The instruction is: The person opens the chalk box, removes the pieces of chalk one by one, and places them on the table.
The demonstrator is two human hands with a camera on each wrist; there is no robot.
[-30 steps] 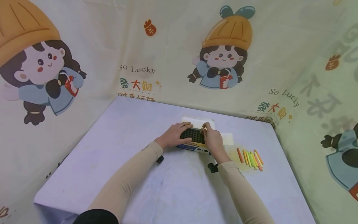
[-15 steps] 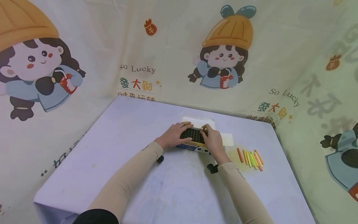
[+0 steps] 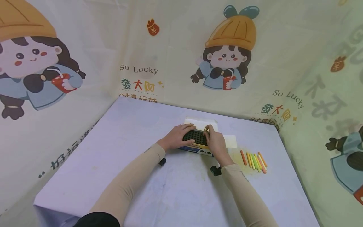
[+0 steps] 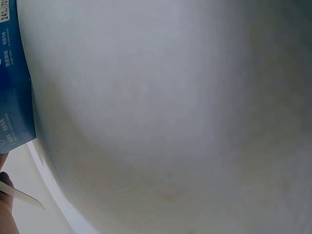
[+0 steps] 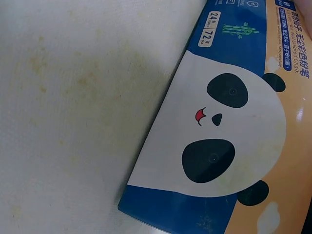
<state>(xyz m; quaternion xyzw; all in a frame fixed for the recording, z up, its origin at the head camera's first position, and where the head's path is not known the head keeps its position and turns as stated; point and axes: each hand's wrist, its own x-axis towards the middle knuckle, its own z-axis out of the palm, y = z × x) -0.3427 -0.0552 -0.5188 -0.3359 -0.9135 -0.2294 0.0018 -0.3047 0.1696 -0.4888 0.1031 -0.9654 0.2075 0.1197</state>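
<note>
A chalk box [image 3: 198,149] with a panda print lies on the table, its top a dark grid of holes [image 3: 195,136]. My left hand [image 3: 177,137] holds the box's left end, thumb along the front edge and fingers along the back. Over the right end, my right hand [image 3: 215,140] pinches a small pale yellow chalk stick [image 3: 206,128], mostly hidden by the fingers. In the right wrist view the panda front [image 5: 229,126] shows close up. The left wrist view catches only the box's blue side [image 4: 14,92] and part of a finger at the left edge.
Several coloured chalk sticks [image 3: 255,161] lie in a row to the right, on a yellowish dusty patch of the white tablecloth [image 3: 175,195]. White box flaps [image 3: 230,141] stick out behind and right of the box. A printed curtain [image 3: 175,56] hangs behind the table.
My right fingers shift slightly over the box's right end, and the chalk stick's visible tip moves a little. The left hand, box and row of chalk sticks keep their places.
</note>
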